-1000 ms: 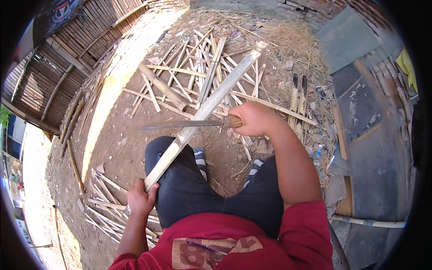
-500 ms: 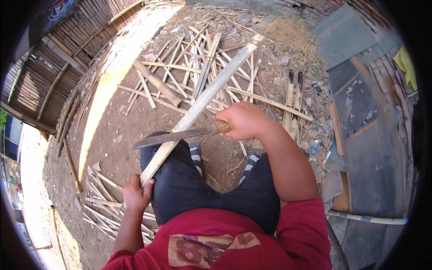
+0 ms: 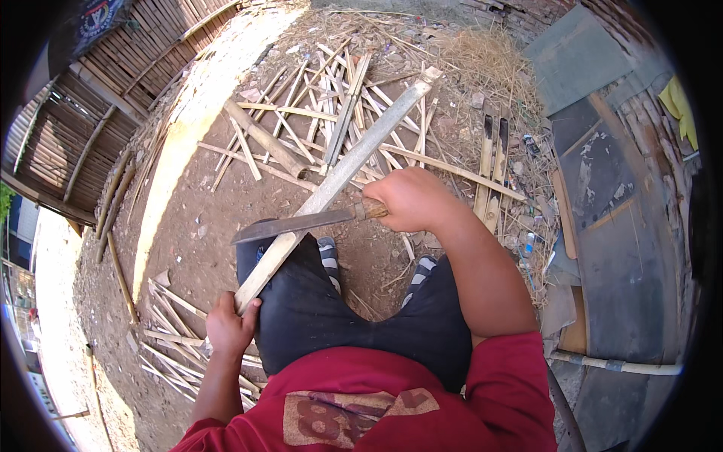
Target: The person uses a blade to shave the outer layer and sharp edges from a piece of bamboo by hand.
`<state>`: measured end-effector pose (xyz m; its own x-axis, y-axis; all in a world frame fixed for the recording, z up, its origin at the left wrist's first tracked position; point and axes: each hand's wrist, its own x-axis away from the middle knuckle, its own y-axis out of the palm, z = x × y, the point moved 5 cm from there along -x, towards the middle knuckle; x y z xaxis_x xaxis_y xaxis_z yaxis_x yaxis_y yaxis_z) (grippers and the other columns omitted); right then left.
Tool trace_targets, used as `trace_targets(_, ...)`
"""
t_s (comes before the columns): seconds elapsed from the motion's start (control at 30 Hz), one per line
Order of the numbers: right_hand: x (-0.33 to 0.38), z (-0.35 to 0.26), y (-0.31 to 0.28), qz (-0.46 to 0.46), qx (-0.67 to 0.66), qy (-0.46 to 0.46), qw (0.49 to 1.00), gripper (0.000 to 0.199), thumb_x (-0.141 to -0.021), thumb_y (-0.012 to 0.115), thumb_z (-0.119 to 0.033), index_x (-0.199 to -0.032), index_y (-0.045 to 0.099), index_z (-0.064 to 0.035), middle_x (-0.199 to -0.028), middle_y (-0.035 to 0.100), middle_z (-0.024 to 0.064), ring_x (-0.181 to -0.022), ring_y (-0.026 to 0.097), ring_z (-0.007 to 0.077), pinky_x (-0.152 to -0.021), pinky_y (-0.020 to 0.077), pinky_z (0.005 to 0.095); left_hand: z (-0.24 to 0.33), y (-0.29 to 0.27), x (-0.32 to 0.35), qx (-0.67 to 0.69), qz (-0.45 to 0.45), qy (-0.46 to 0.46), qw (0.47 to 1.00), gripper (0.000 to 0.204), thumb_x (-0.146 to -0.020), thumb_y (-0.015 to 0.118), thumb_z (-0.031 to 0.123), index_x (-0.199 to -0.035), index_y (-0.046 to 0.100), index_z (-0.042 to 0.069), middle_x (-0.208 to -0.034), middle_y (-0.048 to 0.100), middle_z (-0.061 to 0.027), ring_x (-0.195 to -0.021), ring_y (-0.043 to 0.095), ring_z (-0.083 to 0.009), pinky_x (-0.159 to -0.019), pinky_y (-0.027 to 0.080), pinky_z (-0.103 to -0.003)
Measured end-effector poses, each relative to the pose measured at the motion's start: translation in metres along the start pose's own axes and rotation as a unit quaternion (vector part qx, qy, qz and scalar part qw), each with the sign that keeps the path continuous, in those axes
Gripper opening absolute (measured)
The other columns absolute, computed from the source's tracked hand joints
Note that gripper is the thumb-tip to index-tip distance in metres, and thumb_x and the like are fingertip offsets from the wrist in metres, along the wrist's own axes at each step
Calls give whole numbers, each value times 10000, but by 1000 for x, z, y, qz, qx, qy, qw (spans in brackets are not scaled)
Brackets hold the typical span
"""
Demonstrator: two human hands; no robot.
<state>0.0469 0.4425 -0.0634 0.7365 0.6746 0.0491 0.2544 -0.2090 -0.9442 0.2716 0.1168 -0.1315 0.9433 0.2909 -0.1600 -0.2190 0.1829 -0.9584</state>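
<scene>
The long bamboo slat [image 3: 331, 181] lies at a slant. Its near end is down by the person's left knee, and its far end points up and to the right, over the pile of split bamboo strips [image 3: 331, 105] on the dirt ground [image 3: 203, 203].

The left hand [image 3: 230, 328] has its grip closed around the near end of the slat, low on the left. The left arm comes up from the bottom edge, bent and close to the body.

The right hand [image 3: 410, 197] has its grip shut tight on the wooden handle of a big knife [image 3: 301, 224]. The blade points left and lies across the slat, about halfway between the two hands. I cannot tell if the edge is biting into the slat or just resting on it. The right arm reaches out forward over the right leg, with the wrist turned inward.

Here is what could go wrong. The blade sits right above the left thigh in the black shorts [image 3: 316, 316]. If the knife slips off the smooth slat, it could drop onto the leg. The slat is held only at one end, so it could twist or roll, and then the blade would skid. The left hand is on the same slat, nearer than the blade. A cut that runs down the slat toward the body could reach those fingers. Sharp splinters could also poke the bare hands. The feet in striped sandals [image 3: 329, 256] are close under the work too.
</scene>
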Motion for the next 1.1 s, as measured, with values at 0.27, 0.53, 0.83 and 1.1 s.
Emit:
trace_targets(0.27, 5, 129, -13, 219, -93, 241, 941, 375, -811, 723, -278, -1086, 670, -28, -985, 694, 229, -919, 676, 379, -832, 525, 452, 3, 0, -2, 4, 5, 3, 1000, 474, -845, 729, 456, -835, 550, 17, -726, 589, -204, -687, 599, -427, -601, 459, -505)
trace_targets(0.53, -6, 14, 10, 39, -19, 3, 999, 278, -776, 748, -271, -965, 663, -87, -795, 667, 175, -794, 655, 391, -710, 506, 475, 2, 2, 1, 10, 1, 4, 1000, 469, -844, 732, 441, -816, 534, 17, -729, 587, -203, -694, 595, -433, -611, 456, -509)
trace_targets(0.83, 8, 126, -20, 220, -121, 280, 927, 339, -835, 701, -278, -1095, 669, -62, -989, 701, 216, -909, 684, 368, -814, 537, 440, 2, 4, -2, 30, 13, 2, 999, 469, -846, 734, 424, -787, 508, 17, -718, 580, -216, -675, 593, -445, -596, 448, -513)
trace_targets(1.1, -3, 32, 1, 102, -45, 59, 992, 240, -791, 711, -221, -981, 654, -86, -828, 679, 186, -841, 664, 400, -756, 523, 482, 8, -1, 0, 42, 6, 3, 999, 455, -867, 715, 409, -795, 507, 10, -668, 570, -227, -645, 582, -462, -579, 434, -515)
